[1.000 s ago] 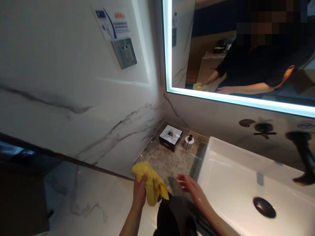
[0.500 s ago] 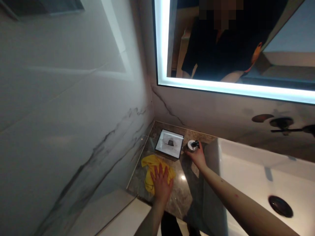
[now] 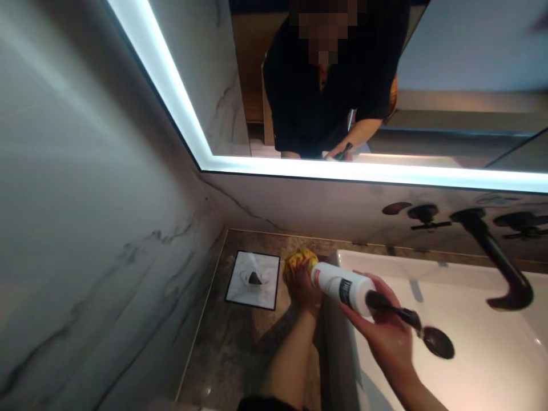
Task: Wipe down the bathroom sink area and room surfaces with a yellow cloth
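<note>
My left hand (image 3: 305,288) grips a bunched yellow cloth (image 3: 299,264) on the stone counter (image 3: 226,354), near the back wall and just left of the basin. My right hand (image 3: 387,331) holds a white pump bottle (image 3: 342,287) with a black pump, tilted on its side over the basin's left edge. The bottle's base points at the cloth. Left of the cloth lies a square, black-edged tray (image 3: 252,297) with a marbled surface and a small dark shape in its middle.
The white basin (image 3: 462,354) fills the right side. A black spout (image 3: 500,268) and black handles (image 3: 423,214) stick out of the back wall. A lit mirror (image 3: 368,171) hangs above, reflecting a person. A marbled wall (image 3: 107,274) bounds the left.
My right hand has lifted the bottle off the counter and tipped it over the basin. The cloth, now bunched, has moved with my left hand back and right, past the tray. The view has shifted right.
</note>
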Tool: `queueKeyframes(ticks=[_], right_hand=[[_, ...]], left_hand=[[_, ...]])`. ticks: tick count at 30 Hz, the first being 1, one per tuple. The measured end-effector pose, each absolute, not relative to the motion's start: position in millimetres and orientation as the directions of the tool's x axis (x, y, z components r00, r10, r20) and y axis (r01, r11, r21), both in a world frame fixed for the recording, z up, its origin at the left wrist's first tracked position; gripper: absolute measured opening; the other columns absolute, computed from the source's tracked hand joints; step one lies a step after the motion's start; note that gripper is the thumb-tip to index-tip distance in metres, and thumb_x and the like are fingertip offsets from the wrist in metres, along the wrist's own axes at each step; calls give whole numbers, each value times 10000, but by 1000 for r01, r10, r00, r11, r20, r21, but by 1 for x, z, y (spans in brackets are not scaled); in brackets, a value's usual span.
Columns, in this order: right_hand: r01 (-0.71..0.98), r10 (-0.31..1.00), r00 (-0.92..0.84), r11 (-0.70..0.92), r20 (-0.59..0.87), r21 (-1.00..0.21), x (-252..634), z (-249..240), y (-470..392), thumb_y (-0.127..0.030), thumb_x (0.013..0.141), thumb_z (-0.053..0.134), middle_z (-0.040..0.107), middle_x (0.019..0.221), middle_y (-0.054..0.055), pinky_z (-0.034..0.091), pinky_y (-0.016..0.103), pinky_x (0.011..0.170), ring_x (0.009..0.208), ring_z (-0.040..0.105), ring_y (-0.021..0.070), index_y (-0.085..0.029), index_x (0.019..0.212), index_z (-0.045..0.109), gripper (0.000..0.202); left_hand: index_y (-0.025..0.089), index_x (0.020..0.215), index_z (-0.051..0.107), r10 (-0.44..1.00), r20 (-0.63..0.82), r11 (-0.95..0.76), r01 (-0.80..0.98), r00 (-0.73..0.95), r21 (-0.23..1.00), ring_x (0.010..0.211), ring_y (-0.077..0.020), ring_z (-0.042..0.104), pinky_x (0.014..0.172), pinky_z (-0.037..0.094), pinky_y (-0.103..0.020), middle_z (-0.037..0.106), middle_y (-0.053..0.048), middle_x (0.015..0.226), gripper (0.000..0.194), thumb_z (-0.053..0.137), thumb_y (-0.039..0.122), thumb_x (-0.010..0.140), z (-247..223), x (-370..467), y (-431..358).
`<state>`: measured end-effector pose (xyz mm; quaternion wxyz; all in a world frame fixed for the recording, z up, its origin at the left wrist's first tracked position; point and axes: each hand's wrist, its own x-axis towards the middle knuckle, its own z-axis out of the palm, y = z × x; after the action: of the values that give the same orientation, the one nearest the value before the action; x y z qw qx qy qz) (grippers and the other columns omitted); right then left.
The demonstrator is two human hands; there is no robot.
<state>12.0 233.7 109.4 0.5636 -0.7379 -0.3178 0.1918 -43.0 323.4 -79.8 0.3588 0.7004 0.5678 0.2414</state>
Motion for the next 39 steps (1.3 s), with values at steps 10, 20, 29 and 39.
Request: queueKeyframes(ticks=[10,20,29,39], right_hand=[[392,735,677,-323,33,-862,48,124,168,-527,646,832,738,1176,90,598,437,956,1089,699,327,-256,1155,649,605],[252,823,566,-220,-41,-942,46,120,133,-436,628,870,719,1211,124,575,444,988,1111,691,333,-233,1145,638,602],[333,874,485,-223,-36,-916,57,106,102,-464,619,858,743,1158,107,567,444,996,1092,698,327,-231,1153,621,629],[361,818,573,-317,-60,-877,53,121,65,-507,621,817,763,1085,96,622,437,894,1000,731,351,-230,1105,655,581]], left_hand=[[155,1415,541,835,-52,-427,705,548,566,1544,-274,119,1289,9,-568,461,-48,1530,452,298,282,1055,-94,-16,384],[153,1450,501,757,-92,-448,616,647,647,1526,-250,220,1308,75,-482,510,-107,1484,527,507,384,977,-110,-142,175],[305,1414,549,718,-361,-352,759,595,548,1509,-202,268,1292,113,-361,465,44,1520,515,590,332,901,-88,-320,120],[107,1491,444,963,-269,65,938,31,339,1545,-309,105,1294,104,-517,301,-103,1615,569,497,272,950,-80,-247,160]])
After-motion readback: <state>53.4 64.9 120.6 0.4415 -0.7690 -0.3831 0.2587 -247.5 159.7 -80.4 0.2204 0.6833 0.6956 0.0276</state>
